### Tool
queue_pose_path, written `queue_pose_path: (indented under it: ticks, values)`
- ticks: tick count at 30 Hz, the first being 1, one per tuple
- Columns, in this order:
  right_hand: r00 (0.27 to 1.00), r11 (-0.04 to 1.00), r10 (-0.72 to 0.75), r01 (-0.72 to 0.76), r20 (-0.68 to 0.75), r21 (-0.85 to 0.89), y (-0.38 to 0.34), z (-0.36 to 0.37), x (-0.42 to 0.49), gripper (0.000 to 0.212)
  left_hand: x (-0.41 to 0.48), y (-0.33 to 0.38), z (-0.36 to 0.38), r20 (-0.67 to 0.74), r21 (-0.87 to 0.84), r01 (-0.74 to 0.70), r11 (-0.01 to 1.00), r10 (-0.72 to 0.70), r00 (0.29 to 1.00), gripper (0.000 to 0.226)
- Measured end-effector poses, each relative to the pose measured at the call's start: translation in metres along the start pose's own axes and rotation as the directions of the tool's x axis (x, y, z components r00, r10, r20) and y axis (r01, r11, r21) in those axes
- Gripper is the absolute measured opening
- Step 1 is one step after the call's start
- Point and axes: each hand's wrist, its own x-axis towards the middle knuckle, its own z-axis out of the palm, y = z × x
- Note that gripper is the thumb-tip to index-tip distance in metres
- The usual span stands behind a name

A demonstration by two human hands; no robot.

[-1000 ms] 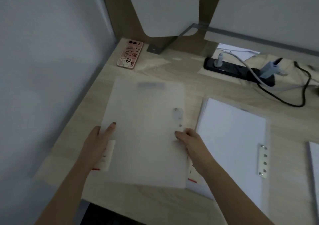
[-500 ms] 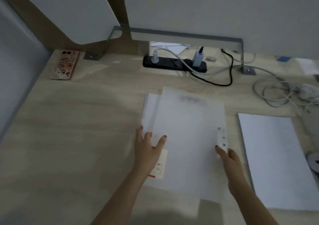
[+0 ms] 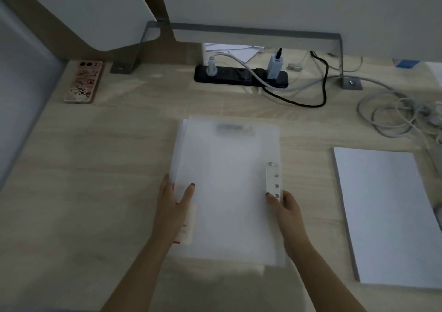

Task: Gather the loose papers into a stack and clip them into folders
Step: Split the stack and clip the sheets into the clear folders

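Note:
A translucent white folder [image 3: 229,187] lies at the middle of the wooden desk, on top of another folder whose left edge [image 3: 178,149] peeks out. A white clip strip with metal studs [image 3: 273,180] runs along its right side. My left hand [image 3: 174,206] grips the folder's left edge, thumb on top. My right hand [image 3: 285,209] grips the right edge just below the clip strip. A stack of white papers [image 3: 387,213] lies to the right.
A pink-cased phone [image 3: 83,81] lies at the back left. A black power strip [image 3: 240,76] with plugs and cables sits at the back, coiled grey cables [image 3: 392,111] at the back right. A grey metal bracket [image 3: 239,28] spans the rear. Wall panel on the left.
The folder has been carried from the left onto the other folder, and is now nearly squared over it. Both hands kept their grip on its edges.

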Motion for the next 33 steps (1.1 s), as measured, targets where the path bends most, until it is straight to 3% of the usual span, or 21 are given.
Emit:
queue_pose_path:
  ticks: [3,6,8,10,16,21,27,31,33]
  values:
    - [0.999,1.000,-0.001,0.001,0.046,0.002,-0.001,0.016,-0.002,0.013,0.006,-0.005,-0.017,0.004,0.009,0.029,1.000,-0.029,1.000,0.087]
    - [0.998,1.000,-0.012,0.011,0.056,0.015,-0.001,0.021,-0.004,0.009,0.009,-0.005,-0.024,-0.006,0.029,0.017,0.999,-0.017,1.000,0.064]
    - [0.999,1.000,-0.005,0.004,0.041,0.016,0.000,0.014,-0.005,0.012,0.006,-0.002,-0.017,-0.058,0.171,-0.025,0.985,0.036,0.998,0.053]
    - [1.000,1.000,0.003,-0.003,0.016,0.000,0.001,-0.002,-0.005,0.013,-0.001,0.002,-0.004,-0.053,0.306,-0.091,0.948,0.112,0.992,0.058]
    - [0.998,0.999,-0.018,0.015,-0.067,-0.039,0.000,-0.063,-0.001,0.030,-0.031,0.019,0.048,0.239,0.304,-0.259,0.917,0.189,0.952,0.074]
    - [0.999,0.996,-0.002,-0.002,-0.040,-0.090,-0.005,-0.066,0.000,0.063,-0.046,0.027,0.067,0.320,0.221,-0.305,0.926,0.227,0.920,0.067]
    - [0.980,0.978,-0.133,0.105,-0.147,-0.181,-0.024,-0.070,-0.011,0.047,-0.045,0.040,0.050,0.443,0.316,-0.267,0.910,0.107,0.890,0.067]
    - [0.979,0.987,-0.142,0.152,-0.149,0.059,-0.059,-0.081,-0.038,0.028,-0.040,0.055,0.033,0.543,0.357,-0.217,0.909,-0.013,0.840,0.070]
    - [0.987,0.968,-0.149,0.156,-0.053,0.198,-0.077,-0.081,-0.053,0.028,-0.037,0.062,0.022,0.578,0.290,-0.170,0.942,-0.030,0.816,0.071]
